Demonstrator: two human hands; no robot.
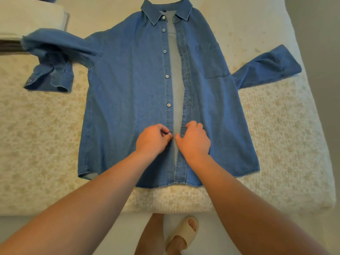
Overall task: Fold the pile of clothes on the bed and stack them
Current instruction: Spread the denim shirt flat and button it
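Shirt [128, 89] is lying flat and face-up on the bed [36, 144], still unfolded, and we are pinching its two front edges with our left hand [152, 139] and right hand [194, 139], doing up a button before folding.

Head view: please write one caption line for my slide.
Both hands, left and right, pinch the open front edges of a blue denim button-up shirt spread on a cream bed.

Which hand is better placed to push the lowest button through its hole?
Left, likely. The left hand already pinches the button placket of the denim shirt at a button, fingers curled on it. The right hand grips the buttonhole edge opposite, suited to holding it steady.
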